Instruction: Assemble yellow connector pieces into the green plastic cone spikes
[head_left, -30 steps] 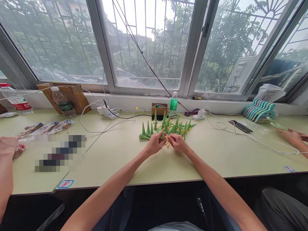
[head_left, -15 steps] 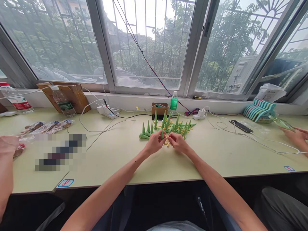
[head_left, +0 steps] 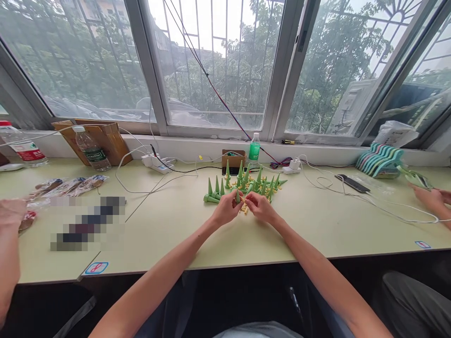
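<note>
My left hand (head_left: 228,207) is closed around a green plastic plant-watering spike (head_left: 237,197), whose pointed end stands up between the fingers. Close beside it, my right hand (head_left: 260,206) pinches with thumb and fingertips. What lies in that pinch is too small to make out, though yellow shows between the two hands. Just beyond the hands, several more green spikes (head_left: 259,177) stand upright or lie on their sides, with yellow parts among them. Loose small yellow pieces (head_left: 245,211) lie on the table below my fingertips.
A green-labelled bottle (head_left: 254,149) and a small cardboard box (head_left: 233,161) stand behind the spikes. White cables (head_left: 327,185) and a phone (head_left: 353,183) lie right. Another person's hands (head_left: 433,197) hold something green at far right; another person's arm (head_left: 10,249) is at left.
My hands stay almost in place, still together over the yellow pieces. At far right, the other person's green item has tilted slightly.
</note>
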The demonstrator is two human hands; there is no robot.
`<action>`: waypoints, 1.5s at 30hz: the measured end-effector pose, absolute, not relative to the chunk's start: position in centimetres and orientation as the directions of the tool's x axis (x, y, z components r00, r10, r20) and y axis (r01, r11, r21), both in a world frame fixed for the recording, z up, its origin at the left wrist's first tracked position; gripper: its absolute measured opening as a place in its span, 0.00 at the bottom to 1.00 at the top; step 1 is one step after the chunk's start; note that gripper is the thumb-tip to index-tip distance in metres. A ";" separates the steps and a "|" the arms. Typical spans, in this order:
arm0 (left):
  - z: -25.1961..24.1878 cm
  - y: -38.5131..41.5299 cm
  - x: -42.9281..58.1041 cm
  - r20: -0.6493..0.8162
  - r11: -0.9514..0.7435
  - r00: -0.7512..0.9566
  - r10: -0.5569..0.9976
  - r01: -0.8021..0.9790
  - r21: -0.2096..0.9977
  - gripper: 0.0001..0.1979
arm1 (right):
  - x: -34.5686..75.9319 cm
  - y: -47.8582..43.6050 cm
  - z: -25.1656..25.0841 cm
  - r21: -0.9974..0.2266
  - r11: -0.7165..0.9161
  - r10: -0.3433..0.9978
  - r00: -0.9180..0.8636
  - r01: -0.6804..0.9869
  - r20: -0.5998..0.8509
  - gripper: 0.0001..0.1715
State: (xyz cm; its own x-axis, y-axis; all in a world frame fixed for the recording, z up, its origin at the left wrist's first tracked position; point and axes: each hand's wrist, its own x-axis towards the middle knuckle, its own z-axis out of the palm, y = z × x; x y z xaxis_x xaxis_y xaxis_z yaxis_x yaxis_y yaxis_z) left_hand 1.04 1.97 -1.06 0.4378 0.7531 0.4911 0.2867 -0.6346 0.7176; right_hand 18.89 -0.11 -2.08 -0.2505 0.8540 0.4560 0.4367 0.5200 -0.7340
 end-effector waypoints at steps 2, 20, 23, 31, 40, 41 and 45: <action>-1.1 1.9 1.0 0.478 -0.635 0.453 0.752 0.306 0.709 0.09 | 18.9 0.1 -2.2 -0.706 0.524 0.850 -0.239 0.476 0.470 0.17; -0.9 2.0 1.1 0.495 -0.640 0.440 0.749 0.291 0.711 0.04 | 19.0 -0.2 -2.0 -0.746 0.518 0.854 -0.288 0.417 0.432 0.17; -1.0 2.0 1.0 0.492 -0.643 0.447 0.747 0.298 0.705 0.04 | 19.1 0.0 -2.1 -0.715 0.529 0.848 -0.281 0.458 0.449 0.16; -1.3 2.0 1.0 0.492 -0.663 0.483 0.724 0.291 0.690 0.03 | 19.3 0.3 -2.4 -0.650 0.538 0.840 -0.285 0.537 0.461 0.24; -1.4 2.1 1.1 0.493 -0.658 0.473 0.730 0.294 0.693 0.04 | 18.9 0.0 -2.2 -0.698 0.522 0.850 -0.232 0.490 0.473 0.21; -1.3 2.1 1.1 0.495 -0.657 0.468 0.732 0.294 0.694 0.04 | 18.8 -0.1 -2.1 -0.712 0.522 0.851 -0.234 0.470 0.470 0.19; -1.2 2.0 1.1 0.503 -0.660 0.458 0.733 0.300 0.688 0.04 | 18.8 -0.3 -1.8 -0.723 0.520 0.853 -0.240 0.455 0.463 0.15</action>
